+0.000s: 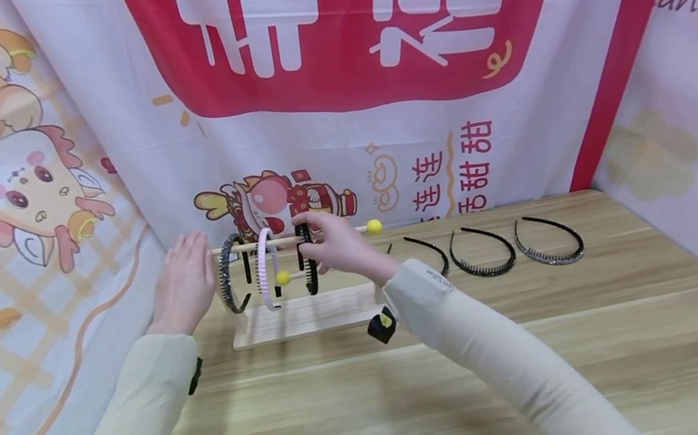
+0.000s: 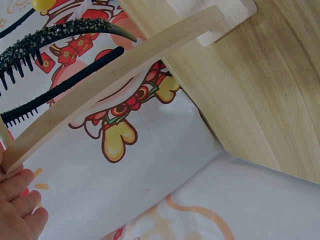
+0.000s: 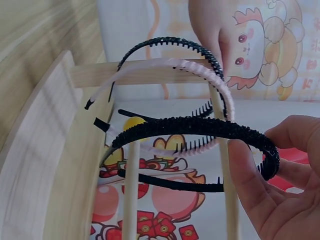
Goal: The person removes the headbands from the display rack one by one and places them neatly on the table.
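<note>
A wooden headband stand with two rods stands near the back of the table. My left hand holds the top of its left upright, fingers curled at the wood in the left wrist view. My right hand pinches a black beaded headband between thumb and fingers. This headband hangs around the upper rod. Left of it on the same rod hang a pale pink headband and a dark sparkly toothed headband.
Yellow balls cap the upper rod and the lower rod. Three dark headbands lie in a row to the right: one partly behind my sleeve, a black one and a silvery one. Printed cloth hangs behind and at both sides.
</note>
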`<action>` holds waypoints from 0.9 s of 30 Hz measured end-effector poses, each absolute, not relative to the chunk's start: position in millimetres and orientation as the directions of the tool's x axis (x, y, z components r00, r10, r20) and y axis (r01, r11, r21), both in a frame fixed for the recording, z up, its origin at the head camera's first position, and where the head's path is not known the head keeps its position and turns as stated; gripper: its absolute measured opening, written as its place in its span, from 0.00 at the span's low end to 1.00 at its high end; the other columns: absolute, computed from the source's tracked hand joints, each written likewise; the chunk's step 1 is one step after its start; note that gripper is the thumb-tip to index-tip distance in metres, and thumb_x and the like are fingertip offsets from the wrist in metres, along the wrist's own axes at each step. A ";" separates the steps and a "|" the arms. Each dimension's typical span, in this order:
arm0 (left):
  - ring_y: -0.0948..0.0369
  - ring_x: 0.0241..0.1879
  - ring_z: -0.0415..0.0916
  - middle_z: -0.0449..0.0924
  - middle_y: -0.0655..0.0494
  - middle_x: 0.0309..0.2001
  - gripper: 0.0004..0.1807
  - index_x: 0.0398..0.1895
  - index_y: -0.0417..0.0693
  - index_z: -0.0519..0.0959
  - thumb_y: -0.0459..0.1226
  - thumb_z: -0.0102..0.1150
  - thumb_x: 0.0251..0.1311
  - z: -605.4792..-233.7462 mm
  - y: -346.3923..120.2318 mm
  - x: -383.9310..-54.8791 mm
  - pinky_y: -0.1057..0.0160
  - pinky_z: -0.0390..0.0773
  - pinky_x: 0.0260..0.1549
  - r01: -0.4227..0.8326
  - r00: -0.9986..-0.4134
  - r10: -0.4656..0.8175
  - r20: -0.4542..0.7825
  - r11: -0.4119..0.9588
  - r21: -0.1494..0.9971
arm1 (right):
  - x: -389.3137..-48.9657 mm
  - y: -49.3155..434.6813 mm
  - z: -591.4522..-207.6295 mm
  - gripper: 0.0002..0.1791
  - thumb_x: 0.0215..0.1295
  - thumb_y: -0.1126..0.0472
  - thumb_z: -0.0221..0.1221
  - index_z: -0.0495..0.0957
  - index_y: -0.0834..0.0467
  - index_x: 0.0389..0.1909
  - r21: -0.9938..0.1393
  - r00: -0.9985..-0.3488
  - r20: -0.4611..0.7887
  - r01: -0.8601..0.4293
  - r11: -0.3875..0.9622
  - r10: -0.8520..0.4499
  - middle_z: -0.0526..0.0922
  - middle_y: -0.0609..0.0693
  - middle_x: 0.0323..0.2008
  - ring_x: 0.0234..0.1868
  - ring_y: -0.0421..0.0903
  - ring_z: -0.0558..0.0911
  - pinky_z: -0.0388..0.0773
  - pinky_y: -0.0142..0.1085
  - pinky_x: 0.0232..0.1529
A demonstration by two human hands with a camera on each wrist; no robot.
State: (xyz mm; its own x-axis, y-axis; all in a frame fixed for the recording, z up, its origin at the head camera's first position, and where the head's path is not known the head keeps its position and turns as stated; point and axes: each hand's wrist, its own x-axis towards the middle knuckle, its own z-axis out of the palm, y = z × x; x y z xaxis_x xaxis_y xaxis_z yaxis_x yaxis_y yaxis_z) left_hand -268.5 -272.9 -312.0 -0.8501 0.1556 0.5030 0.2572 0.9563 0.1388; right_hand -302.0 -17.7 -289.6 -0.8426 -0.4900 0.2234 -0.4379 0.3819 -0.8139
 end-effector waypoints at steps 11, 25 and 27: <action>0.39 0.65 0.47 0.55 0.31 0.64 0.24 0.63 0.27 0.57 0.36 0.33 0.71 -313.1 -273.5 -268.9 0.51 0.40 0.66 0.247 -0.861 0.149 0.486 0.958 0.145 | -296.9 2.1 -271.9 0.26 0.62 0.64 0.56 0.67 0.51 0.62 -0.814 -0.836 0.235 -0.448 0.370 -0.496 0.75 0.55 0.45 0.19 0.51 0.80 0.80 0.36 0.20; 0.39 0.65 0.47 0.54 0.31 0.64 0.24 0.63 0.27 0.57 0.36 0.33 0.71 -312.2 -273.0 -268.6 0.51 0.40 0.66 0.245 -0.863 0.148 0.482 0.959 0.145 | -297.2 21.4 -260.3 0.26 0.61 0.67 0.55 0.66 0.55 0.62 -0.814 -0.821 0.320 -0.494 0.305 -0.473 0.66 0.53 0.62 0.18 0.53 0.77 0.81 0.37 0.23; 0.39 0.65 0.47 0.55 0.31 0.64 0.24 0.63 0.26 0.57 0.35 0.34 0.70 -312.2 -273.0 -268.8 0.51 0.40 0.66 0.246 -0.863 0.149 0.483 0.959 0.143 | -298.2 24.4 -260.0 0.27 0.61 0.67 0.55 0.66 0.55 0.62 -0.814 -0.825 0.324 -0.493 0.309 -0.462 0.64 0.54 0.63 0.16 0.51 0.76 0.81 0.37 0.22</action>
State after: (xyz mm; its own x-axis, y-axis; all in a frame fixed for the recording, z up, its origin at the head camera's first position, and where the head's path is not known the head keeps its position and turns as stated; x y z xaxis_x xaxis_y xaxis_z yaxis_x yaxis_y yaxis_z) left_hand -268.8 -273.0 -312.2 -0.8628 0.1493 0.4830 0.2458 0.9588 0.1427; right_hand -298.2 24.4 -260.0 -0.8255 -0.4619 0.3245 -0.4925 0.3086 -0.8138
